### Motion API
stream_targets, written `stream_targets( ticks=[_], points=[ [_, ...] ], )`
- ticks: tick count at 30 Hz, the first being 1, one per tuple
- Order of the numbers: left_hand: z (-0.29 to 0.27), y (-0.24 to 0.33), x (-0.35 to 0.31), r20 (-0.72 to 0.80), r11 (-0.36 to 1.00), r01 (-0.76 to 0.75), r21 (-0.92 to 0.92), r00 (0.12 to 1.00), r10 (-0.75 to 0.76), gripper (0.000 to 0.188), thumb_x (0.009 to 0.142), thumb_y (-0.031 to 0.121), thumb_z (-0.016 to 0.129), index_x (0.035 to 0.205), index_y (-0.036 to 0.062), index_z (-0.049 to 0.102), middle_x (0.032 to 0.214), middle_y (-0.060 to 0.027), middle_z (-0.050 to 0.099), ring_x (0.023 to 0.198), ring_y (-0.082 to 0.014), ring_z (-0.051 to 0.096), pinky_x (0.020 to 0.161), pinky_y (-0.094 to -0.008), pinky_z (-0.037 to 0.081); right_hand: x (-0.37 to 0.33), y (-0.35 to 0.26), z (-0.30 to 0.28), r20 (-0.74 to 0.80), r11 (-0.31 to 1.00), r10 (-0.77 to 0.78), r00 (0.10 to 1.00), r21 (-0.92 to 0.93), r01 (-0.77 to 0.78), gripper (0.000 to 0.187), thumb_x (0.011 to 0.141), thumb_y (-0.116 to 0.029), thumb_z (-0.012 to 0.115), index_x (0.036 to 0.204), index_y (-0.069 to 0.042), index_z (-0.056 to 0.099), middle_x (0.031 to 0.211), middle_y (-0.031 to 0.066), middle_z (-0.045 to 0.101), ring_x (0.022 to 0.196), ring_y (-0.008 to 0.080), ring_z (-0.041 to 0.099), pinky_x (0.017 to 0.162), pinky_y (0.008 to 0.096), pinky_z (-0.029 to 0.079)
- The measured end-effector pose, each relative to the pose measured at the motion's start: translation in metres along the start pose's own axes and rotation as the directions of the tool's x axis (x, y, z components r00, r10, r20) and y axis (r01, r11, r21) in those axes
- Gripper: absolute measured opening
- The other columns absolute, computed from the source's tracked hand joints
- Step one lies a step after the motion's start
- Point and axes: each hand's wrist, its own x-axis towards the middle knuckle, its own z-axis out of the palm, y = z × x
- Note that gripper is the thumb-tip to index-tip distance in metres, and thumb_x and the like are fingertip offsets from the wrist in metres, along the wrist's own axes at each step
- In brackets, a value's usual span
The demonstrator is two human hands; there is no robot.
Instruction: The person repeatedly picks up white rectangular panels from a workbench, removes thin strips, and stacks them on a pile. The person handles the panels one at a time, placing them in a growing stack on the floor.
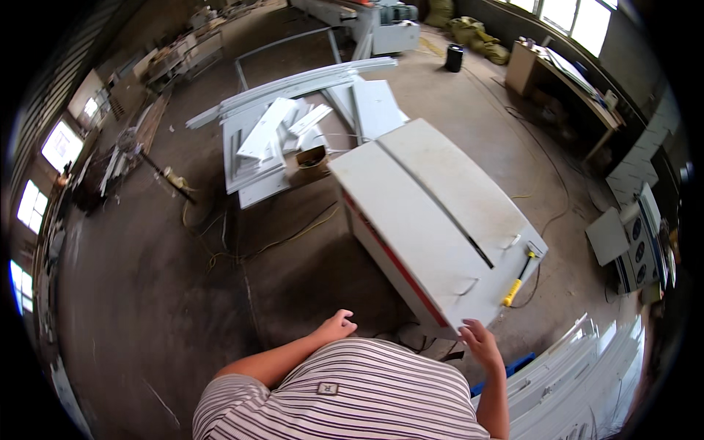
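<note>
My left hand [336,327] is held in front of my striped shirt, fingers loosely bent and apart, with nothing in it. Beside the near corner of a large white machine cabinet [411,198] is my right hand [481,345], its fingers spread and empty; whether they touch the edge I cannot tell. The cabinet has a long dark slot across its flat top and a red stripe down its side. On the top's right end lies a hammer [521,279] with a yellow handle. Near it are a small white piece [512,242] and a thin bent wire [469,287].
Beyond the cabinet, a low table holds white strips and panels [265,129] and an open cardboard box [312,160]. Long white profiles [579,381] lie at the lower right. A yellow cable [297,233] trails over the floor. A desk [561,81] stands at the far right.
</note>
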Motion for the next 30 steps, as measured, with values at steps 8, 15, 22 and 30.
stream_targets(
  ticks=[8, 15, 22, 30],
  points=[
    [-0.097, -0.117, -0.013, -0.303, 0.871, -0.012, -0.492, 0.94, -0.158, 0.048, 0.09, 0.028, 0.06, 0.124, -0.001, 0.042, 0.097, -0.0117, 0.064, 0.086, -0.0159, 0.062, 0.074, -0.0302, 0.05, 0.144, -0.129, 0.14, 0.469, 0.918, -0.05, 0.882, -0.326, 0.226, 0.041, 0.093, -0.038, 0.053, 0.113, -0.002, 0.056, 0.086, 0.0086, 0.066, 0.085, 0.0209, 0.063, 0.078, 0.0329, 0.048],
    [-0.157, -0.118, 0.065, -0.35, 0.834, -0.111, -0.541, 0.931, -0.103, 0.045, 0.092, 0.025, 0.058, 0.125, -0.0011, 0.042, 0.101, -0.012, 0.063, 0.088, -0.0163, 0.063, 0.076, -0.0299, 0.05, 0.264, -0.206, 0.199, 0.627, 0.895, -0.003, 0.779, -0.346, 0.282, 0.04, 0.093, -0.039, 0.05, 0.107, -0.002, 0.06, 0.086, 0.0095, 0.065, 0.084, 0.0212, 0.063, 0.078, 0.0329, 0.048],
    [-0.271, -0.124, 0.138, -0.342, 0.695, -0.022, -0.719, 0.881, -0.326, 0.047, 0.091, 0.023, 0.059, 0.126, -0.0017, 0.041, 0.106, -0.0138, 0.06, 0.094, -0.0193, 0.062, 0.078, -0.0316, 0.051, 0.416, -0.219, 0.273, 0.701, 0.943, 0.041, 0.712, -0.263, 0.205, 0.044, 0.093, -0.042, 0.049, 0.104, -0.001, 0.06, 0.087, 0.0125, 0.066, 0.082, 0.0234, 0.065, 0.077, 0.0343, 0.048],
    [-0.361, -0.15, 0.208, -0.265, 0.497, 0.065, -0.865, 0.783, -0.563, 0.036, 0.092, 0.022, 0.057, 0.119, 0.0012, 0.046, 0.105, -0.0126, 0.061, 0.091, -0.0211, 0.063, 0.071, -0.0309, 0.052, 0.534, -0.291, 0.299, 0.694, 0.917, -0.008, 0.72, -0.283, 0.283, 0.038, 0.095, -0.037, 0.048, 0.103, -0.001, 0.06, 0.086, 0.0096, 0.066, 0.082, 0.0197, 0.064, 0.078, 0.0331, 0.049]
  ],
)
